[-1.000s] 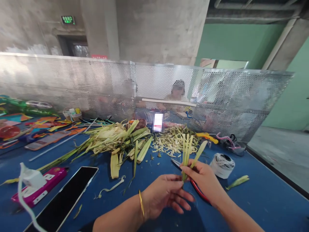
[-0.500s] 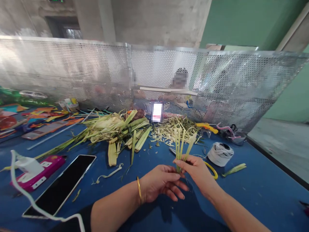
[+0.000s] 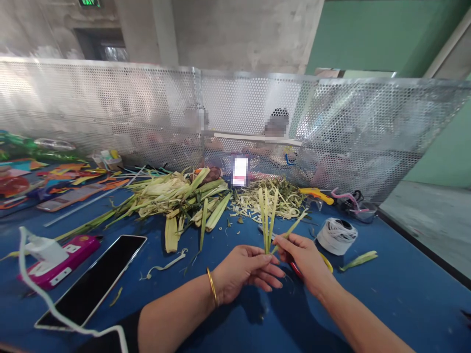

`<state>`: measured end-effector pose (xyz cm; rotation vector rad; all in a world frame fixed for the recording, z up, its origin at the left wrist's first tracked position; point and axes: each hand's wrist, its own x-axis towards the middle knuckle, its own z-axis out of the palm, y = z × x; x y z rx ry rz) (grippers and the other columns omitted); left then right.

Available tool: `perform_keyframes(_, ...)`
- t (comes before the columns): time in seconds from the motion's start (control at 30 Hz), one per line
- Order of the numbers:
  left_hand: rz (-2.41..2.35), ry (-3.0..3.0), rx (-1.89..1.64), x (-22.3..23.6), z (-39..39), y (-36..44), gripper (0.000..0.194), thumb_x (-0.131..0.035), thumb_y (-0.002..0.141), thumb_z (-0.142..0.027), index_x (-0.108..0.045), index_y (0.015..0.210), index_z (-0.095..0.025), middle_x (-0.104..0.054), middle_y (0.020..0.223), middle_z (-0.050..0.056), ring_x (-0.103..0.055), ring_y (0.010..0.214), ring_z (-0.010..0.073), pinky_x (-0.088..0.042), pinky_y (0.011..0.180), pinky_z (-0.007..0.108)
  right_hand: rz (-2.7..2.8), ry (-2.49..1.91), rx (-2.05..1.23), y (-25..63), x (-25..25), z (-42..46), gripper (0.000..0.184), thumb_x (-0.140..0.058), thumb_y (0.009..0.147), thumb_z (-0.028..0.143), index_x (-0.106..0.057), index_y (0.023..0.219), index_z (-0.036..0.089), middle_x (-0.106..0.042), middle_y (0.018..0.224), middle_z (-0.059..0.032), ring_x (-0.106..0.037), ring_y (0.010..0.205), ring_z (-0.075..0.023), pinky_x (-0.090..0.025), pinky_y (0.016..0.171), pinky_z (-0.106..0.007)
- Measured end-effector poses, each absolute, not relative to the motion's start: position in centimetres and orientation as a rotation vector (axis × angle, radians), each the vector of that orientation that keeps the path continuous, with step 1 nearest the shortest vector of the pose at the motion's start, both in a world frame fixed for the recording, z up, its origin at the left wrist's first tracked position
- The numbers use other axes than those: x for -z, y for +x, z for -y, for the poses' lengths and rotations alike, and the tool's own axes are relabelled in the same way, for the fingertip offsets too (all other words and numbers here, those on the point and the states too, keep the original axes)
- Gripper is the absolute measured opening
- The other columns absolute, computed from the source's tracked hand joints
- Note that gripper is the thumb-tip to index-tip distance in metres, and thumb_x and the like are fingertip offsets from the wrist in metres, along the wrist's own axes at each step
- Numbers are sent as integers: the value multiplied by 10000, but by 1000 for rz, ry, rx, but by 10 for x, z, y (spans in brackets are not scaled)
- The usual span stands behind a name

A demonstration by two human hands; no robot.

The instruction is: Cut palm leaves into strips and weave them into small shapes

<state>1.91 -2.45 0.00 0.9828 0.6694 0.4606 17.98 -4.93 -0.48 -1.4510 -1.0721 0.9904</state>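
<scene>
Several narrow pale-green leaf strips [image 3: 267,218] stand upright, their lower ends pinched between the thumb and fingers of my left hand [image 3: 245,274]. My right hand [image 3: 303,257], close beside it, is closed on a single leaf strip [image 3: 296,222] that slants to the upper right. The lower end of this strip runs toward the left fingers; whether they grip it too I cannot tell. Partly hidden under my right hand lies a tool with red and yellow handles [image 3: 327,264]. A spool of white string [image 3: 337,236] stands to the right of that hand.
Behind the hands lie a heap of long husk-like leaves [image 3: 165,193] and a pile of short cut pieces [image 3: 272,196]. A phone [image 3: 95,279], a pink power strip [image 3: 62,264] and a white cable [image 3: 55,314] occupy the left. A perforated metal screen [image 3: 239,108] borders the table's back.
The camera view has tilted down. My right hand has shifted from the bundle's base to the slanted strip and drawn it outward to the right; the left hand keeps the upright strips.
</scene>
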Motion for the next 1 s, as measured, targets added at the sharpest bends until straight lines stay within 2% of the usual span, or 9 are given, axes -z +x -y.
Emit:
perform_keyframes(0.07, -669, 964, -452, -1, 24, 19, 264, -678, 745, -337, -635, 857, -103, -713, 828, 104, -674, 654, 142, -492, 575, 218, 1233, -1619, -999, 187, 7, 47, 439, -624, 656, 578, -490, 499, 191, -421, 416, 54, -365, 396, -93, -303, 420, -235)
perform_keyframes(0.17, -703, 956, -462, 1, 24, 20, 259, -670, 748, -333, -626, 859, -102, -715, 855, 111, -679, 658, 146, -491, 554, 213, 1433, -1785, -497, 194, -1, 50, 499, -596, 700, 563, -377, 430, 205, -332, 391, 61, -304, 411, -92, -251, 421, -234)
perform_keyframes(0.23, -720, 973, -459, 3, 24, 20, 250, -662, 747, -329, -612, 847, -105, -716, 849, 111, -680, 650, 150, -486, 534, 212, 1448, -1669, -225, 193, -9, 56, 459, -557, 762, 530, -417, 473, 202, -362, 430, 54, -343, 447, -103, -291, 452, -234)
perform_keyframes(0.33, -721, 1015, -446, 6, 26, 22, 225, -635, 746, -318, -606, 834, -112, -715, 827, 101, -679, 634, 152, -472, 506, 205, 1546, -1434, -300, 183, -16, 65, 271, -528, 823, 440, -606, 734, 197, -544, 574, 22, -500, 530, -131, -405, 534, -239)
perform_keyframes(0.4, -726, 1054, -444, 7, 27, 23, 215, -611, 744, -309, -615, 836, -116, -715, 824, 95, -675, 625, 147, -461, 498, 200, 1567, -1411, -345, 175, -14, 68, 231, -550, 813, 401, -627, 884, 195, -598, 649, 7, -551, 568, -146, -443, 565, -250)
perform_keyframes(0.47, -739, 1103, -447, 7, 29, 25, 205, -589, 740, -298, -625, 833, -118, -713, 821, 91, -672, 620, 143, -456, 502, 201, 1544, -1464, -367, 168, -8, 66, 246, -580, 791, 394, -615, 932, 195, -600, 641, 13, -554, 553, -150, -449, 553, -256)
perform_keyframes(0.67, -742, 1161, -462, 9, 29, 27, 220, -590, 715, -305, -625, 842, -129, -711, 824, 91, -670, 644, 149, -459, 533, 217, 1458, -1499, -499, 166, 2, 59, 253, -563, 791, 419, -519, 661, 206, -520, 566, 32, -523, 520, -142, -429, 511, -248)
perform_keyframes(0.83, -681, 1051, -476, 11, 28, 25, 286, -588, 733, -395, -611, 825, -126, -704, 819, 104, -676, 664, 172, -481, 566, 250, 1366, -1433, -607, 169, 1, 57, 286, -573, 783, 440, -493, 635, 208, -550, 553, 24, -547, 550, -152, -459, 562, -267)
perform_keyframes(1.0, -672, 1092, -458, 11, 29, 24, 300, -586, 749, -419, -604, 815, -127, -696, 788, 95, -670, 644, 164, -463, 558, 242, 1356, -1442, -716, 171, 2, 59, 279, -529, 811, 454, -508, 684, 206, -680, 721, -44, -587, 564, -159, -477, 578, -293)
